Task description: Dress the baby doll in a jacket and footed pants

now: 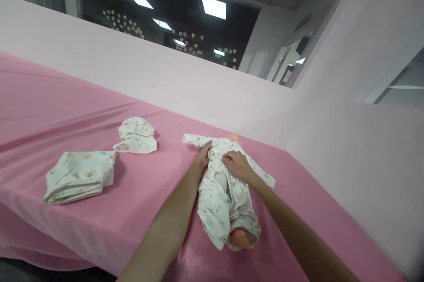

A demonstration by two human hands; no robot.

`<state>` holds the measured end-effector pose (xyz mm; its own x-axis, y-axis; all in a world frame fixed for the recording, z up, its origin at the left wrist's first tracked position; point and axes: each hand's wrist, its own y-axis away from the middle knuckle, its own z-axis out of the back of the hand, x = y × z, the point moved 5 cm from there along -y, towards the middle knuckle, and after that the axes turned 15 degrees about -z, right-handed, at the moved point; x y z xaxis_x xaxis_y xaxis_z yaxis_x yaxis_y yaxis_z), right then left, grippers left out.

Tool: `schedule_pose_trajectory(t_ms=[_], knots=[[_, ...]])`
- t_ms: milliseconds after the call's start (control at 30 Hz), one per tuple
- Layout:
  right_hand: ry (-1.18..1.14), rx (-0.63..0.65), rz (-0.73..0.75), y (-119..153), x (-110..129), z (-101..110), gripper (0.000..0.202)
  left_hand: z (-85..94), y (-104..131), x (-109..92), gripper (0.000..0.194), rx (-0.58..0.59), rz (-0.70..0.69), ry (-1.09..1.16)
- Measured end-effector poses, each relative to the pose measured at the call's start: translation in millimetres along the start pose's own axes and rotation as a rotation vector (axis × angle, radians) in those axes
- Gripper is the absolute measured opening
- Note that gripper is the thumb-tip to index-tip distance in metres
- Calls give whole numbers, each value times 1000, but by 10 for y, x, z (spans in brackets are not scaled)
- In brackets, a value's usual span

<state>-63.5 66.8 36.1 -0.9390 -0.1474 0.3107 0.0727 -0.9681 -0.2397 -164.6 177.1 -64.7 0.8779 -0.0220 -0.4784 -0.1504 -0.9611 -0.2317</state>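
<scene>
A baby doll (240, 237) lies on its back on the pink-covered table, its head towards the wall. It is dressed in a white baby romper (213, 211) with a small green print; one foot shows at a leg opening, and the front gapes over the lower body. Both sleeves are spread out sideways. My left hand (204, 155) grips the romper's left side below the sleeve, its fingers partly hidden by cloth. On the chest, my right hand (236, 165) is closed with curled fingers on the romper's front.
A folded printed cloth (81, 174) lies at the left near the front edge of the pink sheet (149, 185). Behind it sits a crumpled printed baby hat (136, 135). A pale wall (198, 92) with a window above bounds the back and right.
</scene>
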Motion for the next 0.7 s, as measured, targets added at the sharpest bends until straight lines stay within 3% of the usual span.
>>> schedule_pose_trajectory(t_ms=[100, 300, 500, 700], knots=[[74, -18, 28, 0, 62, -80, 27, -50, -54, 29, 34, 35, 8, 21], [215, 13, -18, -129, 145, -139, 27, -134, -44, 136, 45, 162, 183, 24], [206, 150, -71, -278, 238, -62, 34, -106, -41, 151, 56, 49, 175, 59], [188, 171, -6, -269, 309, -89, 22, -101, -12, 126, 57, 58, 144, 83]])
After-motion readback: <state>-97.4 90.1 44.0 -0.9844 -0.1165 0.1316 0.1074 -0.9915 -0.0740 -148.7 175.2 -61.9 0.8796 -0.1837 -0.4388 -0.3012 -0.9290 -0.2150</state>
